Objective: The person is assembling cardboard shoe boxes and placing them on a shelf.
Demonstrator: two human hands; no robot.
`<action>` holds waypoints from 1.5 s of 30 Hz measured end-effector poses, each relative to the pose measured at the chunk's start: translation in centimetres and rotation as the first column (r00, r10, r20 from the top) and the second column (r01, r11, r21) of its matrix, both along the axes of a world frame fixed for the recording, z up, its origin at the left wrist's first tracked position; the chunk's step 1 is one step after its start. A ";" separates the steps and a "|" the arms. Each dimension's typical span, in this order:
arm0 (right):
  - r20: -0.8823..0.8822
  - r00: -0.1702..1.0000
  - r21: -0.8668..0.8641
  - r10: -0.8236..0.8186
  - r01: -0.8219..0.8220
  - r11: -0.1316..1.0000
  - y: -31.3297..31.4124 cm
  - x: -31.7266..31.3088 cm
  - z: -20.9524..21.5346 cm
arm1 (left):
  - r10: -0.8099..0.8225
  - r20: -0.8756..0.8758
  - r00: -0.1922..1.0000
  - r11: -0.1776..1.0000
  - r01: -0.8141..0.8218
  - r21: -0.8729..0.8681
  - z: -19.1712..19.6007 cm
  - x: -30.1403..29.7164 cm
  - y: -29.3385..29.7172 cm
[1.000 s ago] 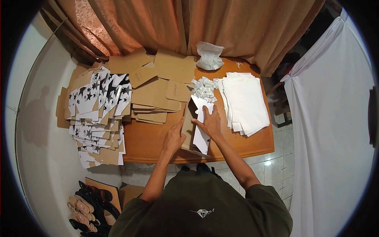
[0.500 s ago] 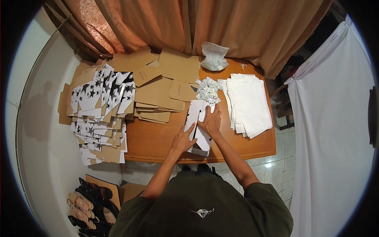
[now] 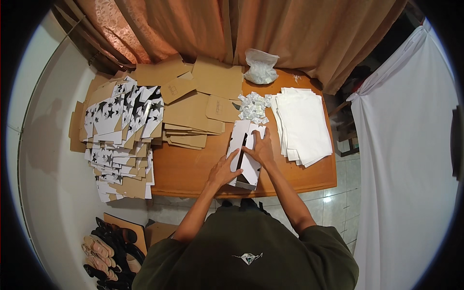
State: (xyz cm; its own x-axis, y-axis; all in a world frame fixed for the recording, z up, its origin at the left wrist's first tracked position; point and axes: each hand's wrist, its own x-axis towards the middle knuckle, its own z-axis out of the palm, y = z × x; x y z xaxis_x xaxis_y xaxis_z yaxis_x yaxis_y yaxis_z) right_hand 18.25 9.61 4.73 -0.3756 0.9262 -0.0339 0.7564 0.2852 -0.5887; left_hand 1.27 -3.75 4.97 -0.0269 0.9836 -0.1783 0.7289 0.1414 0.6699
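A long white cardboard box (image 3: 238, 137) lies lengthwise near the table's front edge, with a dark gap running between its two top panels. Against its left side rests my left hand (image 3: 224, 169), thumb and forefinger over the near half and the other fingers partly hidden. My right hand (image 3: 261, 150) grips the right panel, its thumb at the gap and its fingers curled toward the far end. Just beyond the box is a heap of small white packets (image 3: 254, 107). What lies inside the box is too dark to make out.
Left on the wooden table (image 3: 183, 176) are stacked brown cardboard blanks (image 3: 217, 79) and star-printed white ones (image 3: 108, 116). White sheets (image 3: 304, 125) lie right, a clear plastic bag (image 3: 261, 67) behind. Shoes (image 3: 99, 246) sit at lower left; a white cloth (image 3: 401, 145) hangs right.
The dark gap between the box's top panels has become wider. Both hands keep nearly the same places on the box, and the whole view has shifted slightly.
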 end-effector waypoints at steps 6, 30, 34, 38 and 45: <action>0.328 0.932 0.308 -0.151 0.046 0.950 -0.9 -0.6 2.1 | 0.187 0.407 0.894 0.977 -0.212 0.017 0.4 -1.4 -0.6; 0.481 0.877 0.288 0.018 -0.177 0.941 3.4 4.2 2.5 | 0.123 0.392 0.912 0.992 -0.113 -0.047 0.7 -2.3 -0.7; 0.355 0.934 0.413 -0.036 -0.122 0.903 5.2 4.3 1.8 | 0.087 0.271 0.959 0.996 -0.080 -0.037 0.4 -1.9 -0.5; 0.260 0.961 0.510 -0.098 -0.050 0.859 7.0 3.3 1.8 | 0.010 0.243 0.970 0.998 -0.026 0.059 -0.6 -1.0 -0.1; 0.109 0.985 0.360 -0.136 0.089 0.929 9.6 2.2 3.0 | -0.014 0.155 0.988 1.000 0.014 0.000 -2.1 0.4 0.7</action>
